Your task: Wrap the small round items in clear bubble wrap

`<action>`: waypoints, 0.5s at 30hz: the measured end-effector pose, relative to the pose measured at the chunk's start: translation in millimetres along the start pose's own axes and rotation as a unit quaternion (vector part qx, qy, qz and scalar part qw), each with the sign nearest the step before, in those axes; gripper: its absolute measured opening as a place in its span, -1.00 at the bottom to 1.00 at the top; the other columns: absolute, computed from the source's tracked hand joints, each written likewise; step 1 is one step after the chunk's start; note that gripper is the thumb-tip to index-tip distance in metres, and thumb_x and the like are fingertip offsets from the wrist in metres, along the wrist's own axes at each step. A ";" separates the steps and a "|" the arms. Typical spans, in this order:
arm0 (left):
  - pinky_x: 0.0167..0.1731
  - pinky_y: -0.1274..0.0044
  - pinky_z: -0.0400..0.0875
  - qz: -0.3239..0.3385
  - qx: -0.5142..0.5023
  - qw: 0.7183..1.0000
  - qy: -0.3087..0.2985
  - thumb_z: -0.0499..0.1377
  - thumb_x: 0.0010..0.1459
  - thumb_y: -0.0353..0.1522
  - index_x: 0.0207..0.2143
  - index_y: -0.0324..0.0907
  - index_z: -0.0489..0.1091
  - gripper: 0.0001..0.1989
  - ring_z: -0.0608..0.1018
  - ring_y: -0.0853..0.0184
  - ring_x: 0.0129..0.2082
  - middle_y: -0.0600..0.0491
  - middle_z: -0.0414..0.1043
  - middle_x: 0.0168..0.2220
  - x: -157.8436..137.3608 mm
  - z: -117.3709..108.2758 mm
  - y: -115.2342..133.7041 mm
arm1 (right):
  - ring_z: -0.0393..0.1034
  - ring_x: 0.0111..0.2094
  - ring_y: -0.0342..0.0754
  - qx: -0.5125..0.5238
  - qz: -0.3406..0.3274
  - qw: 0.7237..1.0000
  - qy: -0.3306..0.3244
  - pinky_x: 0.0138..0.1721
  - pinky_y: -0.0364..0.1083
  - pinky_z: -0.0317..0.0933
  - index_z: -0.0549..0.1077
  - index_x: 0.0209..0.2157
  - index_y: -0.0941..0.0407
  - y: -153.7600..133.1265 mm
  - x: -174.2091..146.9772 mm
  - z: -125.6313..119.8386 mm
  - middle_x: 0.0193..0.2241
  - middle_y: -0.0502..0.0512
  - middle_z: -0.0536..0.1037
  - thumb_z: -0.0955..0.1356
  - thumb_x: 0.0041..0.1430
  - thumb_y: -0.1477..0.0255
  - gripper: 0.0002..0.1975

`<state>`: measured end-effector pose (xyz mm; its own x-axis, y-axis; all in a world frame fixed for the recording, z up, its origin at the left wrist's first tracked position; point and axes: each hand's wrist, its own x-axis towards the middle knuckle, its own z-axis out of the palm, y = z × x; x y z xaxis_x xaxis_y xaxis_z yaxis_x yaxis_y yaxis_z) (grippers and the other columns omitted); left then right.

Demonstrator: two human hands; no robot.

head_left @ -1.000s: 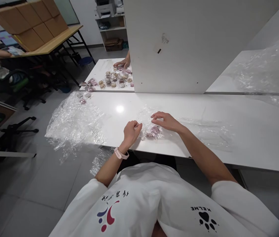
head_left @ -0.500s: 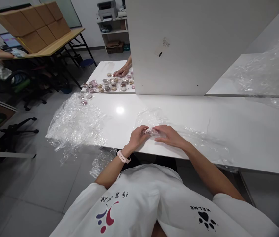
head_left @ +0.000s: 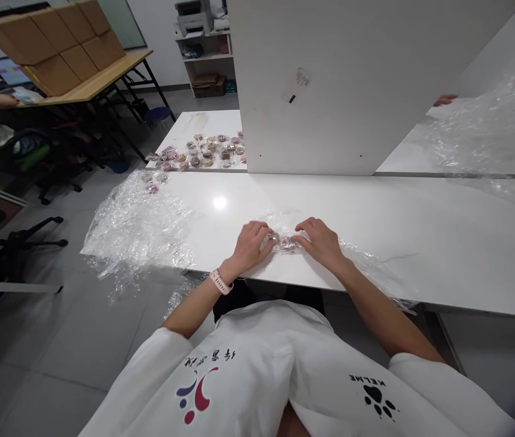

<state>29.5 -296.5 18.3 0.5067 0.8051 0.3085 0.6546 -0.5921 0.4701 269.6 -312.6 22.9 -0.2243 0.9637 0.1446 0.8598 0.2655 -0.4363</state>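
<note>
My left hand (head_left: 252,246), with a pale pink band on its wrist, lies low over the white table, fingers and thumb closed on the left end of a small clear plastic packet (head_left: 287,244). Round, dark reddish pieces show through the wrap. Opposite it, my right hand (head_left: 322,241) pinches the packet's right side between thumb and curled fingers. The exact grip of the fingertips is partly hidden by glare. Thin clear plastic film (head_left: 367,270) lies under my right forearm and runs toward the table's front edge.
A big heap of clear plastic film (head_left: 136,218) hangs over the table's left end. Behind it, several wrapped round pieces (head_left: 207,152) lie spread out. A tall white panel (head_left: 312,91) stands across the table. Another person's hand (head_left: 445,99) shows beyond it, near more film (head_left: 489,139).
My hands have moved slightly apart, and more of the packet shows between them. The other person's hand has left the wrapped pieces; a hand now shows right of the panel.
</note>
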 end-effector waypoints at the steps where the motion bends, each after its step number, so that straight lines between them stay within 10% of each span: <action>1: 0.10 0.22 0.29 0.048 -0.003 0.999 -0.017 0.17 0.24 -0.36 0.07 -0.16 0.36 -0.66 0.37 0.07 0.15 -0.14 0.38 0.10 -8.2 1.7 -1.7 | 0.39 -0.03 0.11 -0.009 -0.052 0.999 0.004 -0.10 0.04 0.27 0.45 -0.02 0.04 1.1 -8.3 2.6 -0.03 0.17 0.52 0.30 0.32 0.19 -0.69; 5: 0.10 0.25 0.33 0.063 -0.034 0.997 -0.020 0.06 0.31 -0.44 0.15 -0.12 0.33 -0.63 0.41 0.16 0.16 -0.10 0.40 0.16 -24.7 8.5 -11.1 | 0.31 0.11 0.12 0.004 -0.129 0.992 0.009 0.05 0.11 0.23 0.37 0.18 0.02 8.9 -35.0 15.7 0.15 0.16 0.45 0.22 0.38 0.22 -0.58; 10: -0.28 0.45 0.39 -0.071 -0.073 0.994 -0.034 0.07 0.35 -0.31 -0.08 -0.15 0.49 -0.77 0.54 0.27 -0.29 -0.03 0.57 -0.26 4.9 -3.3 -13.4 | 0.46 -0.18 0.05 0.062 -0.040 0.997 0.036 -0.14 0.00 0.26 0.56 -0.11 0.04 13.3 -19.2 4.8 -0.19 0.11 0.63 0.17 0.41 0.22 -0.62; 15: -0.41 0.50 0.32 -0.211 -0.105 0.962 -0.136 0.19 0.26 -0.25 -0.20 -0.19 0.50 -0.80 0.50 0.31 -0.47 0.04 0.51 -0.42 51.7 -16.8 -14.1 | 0.43 -0.37 -0.04 0.102 0.087 0.988 -0.076 -0.35 -0.09 0.16 0.58 -0.28 0.04 13.7 25.8 -14.3 -0.39 0.01 0.59 0.26 0.29 0.19 -0.69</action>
<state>37.0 -246.0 41.5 0.3679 0.9158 -0.1613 0.7206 -0.1711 0.6719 282.2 -284.5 33.3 -0.1609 0.9839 -0.0777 0.7850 0.0799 -0.6143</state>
